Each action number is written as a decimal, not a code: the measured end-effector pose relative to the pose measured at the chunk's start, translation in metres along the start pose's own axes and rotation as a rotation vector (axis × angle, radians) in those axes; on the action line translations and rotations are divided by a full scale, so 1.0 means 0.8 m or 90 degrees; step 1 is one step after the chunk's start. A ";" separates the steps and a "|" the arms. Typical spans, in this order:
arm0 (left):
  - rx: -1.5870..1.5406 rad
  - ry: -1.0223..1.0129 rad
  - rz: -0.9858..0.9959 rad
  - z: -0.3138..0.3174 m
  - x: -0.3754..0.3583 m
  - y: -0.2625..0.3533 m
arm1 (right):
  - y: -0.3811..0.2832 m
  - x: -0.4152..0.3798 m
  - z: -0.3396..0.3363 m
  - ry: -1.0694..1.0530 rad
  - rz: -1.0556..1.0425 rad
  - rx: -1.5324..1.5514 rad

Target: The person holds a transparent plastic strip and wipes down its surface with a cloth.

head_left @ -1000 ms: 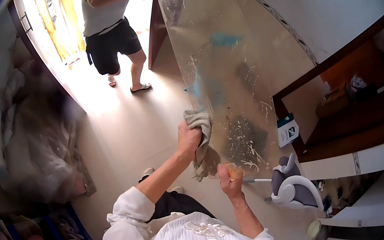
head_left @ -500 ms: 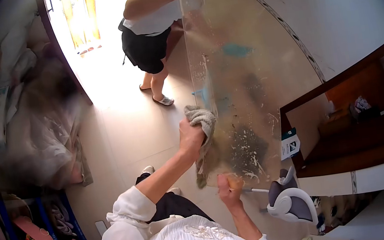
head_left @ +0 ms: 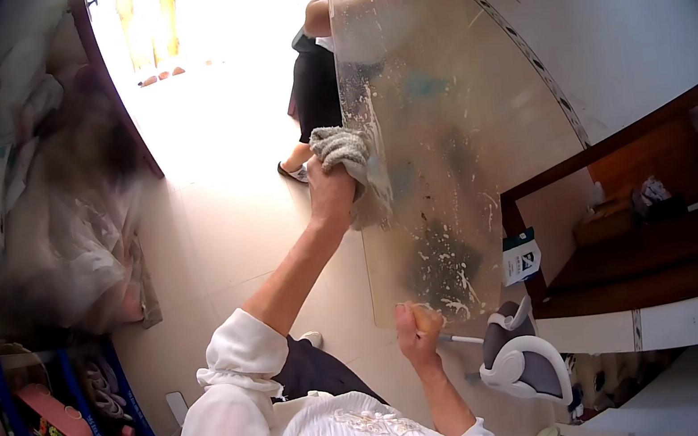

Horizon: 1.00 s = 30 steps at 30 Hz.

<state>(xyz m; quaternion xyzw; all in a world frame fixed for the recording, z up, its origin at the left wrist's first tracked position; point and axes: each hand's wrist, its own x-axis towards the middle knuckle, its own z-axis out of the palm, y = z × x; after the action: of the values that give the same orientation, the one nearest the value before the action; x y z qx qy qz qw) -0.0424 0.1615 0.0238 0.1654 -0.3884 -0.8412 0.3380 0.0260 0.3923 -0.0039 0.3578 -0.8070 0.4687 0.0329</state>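
Beside open floor (head_left: 217,238), left hand (head_left: 333,191) grips cloth (head_left: 343,150) at sheet's (head_left: 427,197) left edge, right hand (head_left: 419,334) clamping bottom edge.

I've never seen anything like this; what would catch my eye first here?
Probably the tall see-through panel in the middle, flecked with white marks, with the left hand pressing a grey cloth to its left edge and the right hand gripping its bottom edge. Next, the glaring bright opening at upper left, and another person at the top, partly seen through the panel.
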 end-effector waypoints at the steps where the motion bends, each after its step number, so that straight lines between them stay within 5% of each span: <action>1: 0.024 -0.016 0.050 -0.003 -0.009 -0.008 | 0.002 0.000 0.002 0.015 0.004 0.011; 2: 0.048 -0.030 0.099 -0.007 -0.023 -0.017 | 0.003 -0.001 0.003 0.027 0.008 0.021; 10: 0.157 0.009 -0.093 -0.038 -0.127 -0.082 | 0.029 0.023 0.011 0.021 0.006 0.007; 13: 0.147 -0.019 -0.025 -0.028 -0.079 -0.056 | 0.029 0.039 0.009 0.026 -0.001 0.019; 17: 0.151 0.043 -0.182 0.006 0.031 0.007 | 0.022 0.051 0.008 0.020 -0.015 0.053; 22: 0.243 0.001 -0.204 0.015 0.116 0.018 | 0.032 0.034 0.017 0.015 0.046 0.068; 25: 0.182 -0.123 -0.171 -0.004 0.058 -0.052 | 0.031 0.033 0.018 0.004 0.051 0.009; 30: 0.125 -0.095 -0.282 -0.021 -0.049 -0.080 | 0.041 0.028 0.013 0.010 0.084 0.031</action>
<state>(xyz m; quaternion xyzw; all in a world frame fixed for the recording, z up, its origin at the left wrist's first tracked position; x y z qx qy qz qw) -0.0336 0.2094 -0.0350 0.2156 -0.4463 -0.8629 0.0982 -0.0077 0.3818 -0.0250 0.3012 -0.8169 0.4919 -0.0002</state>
